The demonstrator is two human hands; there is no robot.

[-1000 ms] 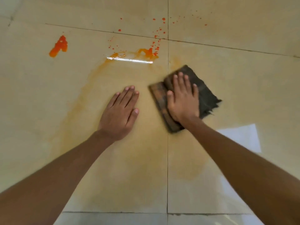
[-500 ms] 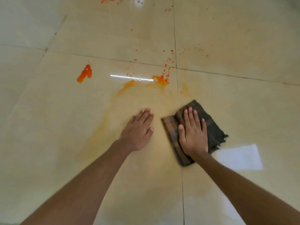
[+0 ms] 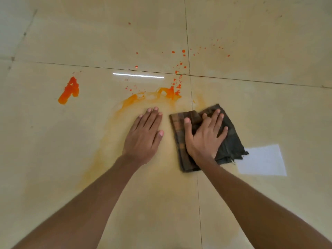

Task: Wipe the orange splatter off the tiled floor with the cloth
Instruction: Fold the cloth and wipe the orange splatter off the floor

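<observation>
A dark checked cloth [image 3: 231,142], folded, lies flat on the beige tiled floor [image 3: 53,159]. My right hand [image 3: 204,137] presses on it with fingers spread. My left hand [image 3: 143,135] rests flat on the bare tile just left of the cloth, holding nothing. Just beyond my fingertips a wet orange streak [image 3: 133,101] curves to a brighter patch [image 3: 169,92]. A separate thick orange blob [image 3: 69,90] sits far left. Small orange drops [image 3: 179,67] scatter near the tile joint, and more drops [image 3: 217,49] lie on the far right tile. A pale yellow smear [image 3: 100,151] runs down left of my left arm.
Dark grout lines [image 3: 195,123] cross just above the cloth, one running under it toward me. A bright window reflection [image 3: 262,160] lies right of the cloth, and a thin light glare [image 3: 138,75] sits above the streak.
Both hands and the cloth sit closer to the orange streak than before, and the fingers of my right hand are spread wider. The view has tilted between frames.
</observation>
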